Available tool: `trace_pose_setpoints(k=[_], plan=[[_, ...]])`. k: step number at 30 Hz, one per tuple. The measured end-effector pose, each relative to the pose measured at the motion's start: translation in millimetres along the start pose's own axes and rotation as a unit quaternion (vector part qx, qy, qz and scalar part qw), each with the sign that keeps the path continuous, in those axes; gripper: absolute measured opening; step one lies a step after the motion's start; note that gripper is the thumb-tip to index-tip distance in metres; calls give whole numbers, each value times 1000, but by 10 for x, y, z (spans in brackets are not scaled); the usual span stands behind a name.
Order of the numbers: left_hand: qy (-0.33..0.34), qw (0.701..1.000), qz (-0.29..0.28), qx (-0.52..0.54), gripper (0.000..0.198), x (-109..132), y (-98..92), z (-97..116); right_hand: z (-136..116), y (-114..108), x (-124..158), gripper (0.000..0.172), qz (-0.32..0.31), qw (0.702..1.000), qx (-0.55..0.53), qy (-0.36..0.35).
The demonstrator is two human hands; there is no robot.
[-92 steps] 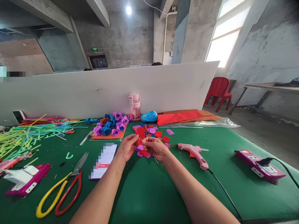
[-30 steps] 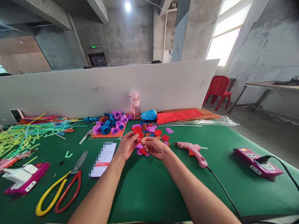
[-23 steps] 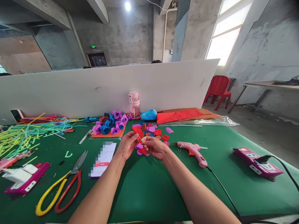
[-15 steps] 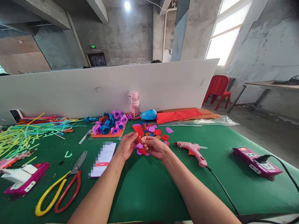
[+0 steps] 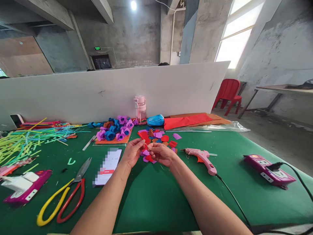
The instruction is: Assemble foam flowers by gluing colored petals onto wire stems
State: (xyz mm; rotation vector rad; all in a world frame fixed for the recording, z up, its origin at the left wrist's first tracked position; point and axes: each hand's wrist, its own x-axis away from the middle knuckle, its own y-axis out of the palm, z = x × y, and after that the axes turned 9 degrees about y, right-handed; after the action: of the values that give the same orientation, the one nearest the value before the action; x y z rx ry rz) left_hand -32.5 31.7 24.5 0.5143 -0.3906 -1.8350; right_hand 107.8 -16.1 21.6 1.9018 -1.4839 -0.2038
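Observation:
Both hands meet over a loose pile of cut paper petals in red, purple, blue and brown. The fingers of my left hand are closed in a pinch on a red paper petal, which stands up beyond the fingertips. Close beside it, the thumb and forefinger of my right hand are pinched together; a thin pale sliver shows between the two hands, too small to name. A pink hot glue gun lies to the right of my right hand.
Finished paper flowers sit at the back left. Scissors, a phone and pipe cleaners lie leftward. A power strip is at right; a pink bottle and red paper stand or lie behind, before a white board.
Almost nothing differs. The fingertips have shifted very slightly, with the red petal held in the same place.

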Motion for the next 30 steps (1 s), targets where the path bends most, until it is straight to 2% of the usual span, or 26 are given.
trace_pose_setpoints(k=[6,14,21,30], plan=[[9,1000,12,5,24,5,13,13,7,12,10,24,12,999,33,-12],[17,1000,-1,1,25,2,10,2,6,37,21,33,12,999,41,-21],[34,999,8,3,25,8,32,29,35,67,30,36,40,992,81,-82],[18,1000,-20,6,24,11,31,40,55,12,-21,36,37,994,57,-81]])
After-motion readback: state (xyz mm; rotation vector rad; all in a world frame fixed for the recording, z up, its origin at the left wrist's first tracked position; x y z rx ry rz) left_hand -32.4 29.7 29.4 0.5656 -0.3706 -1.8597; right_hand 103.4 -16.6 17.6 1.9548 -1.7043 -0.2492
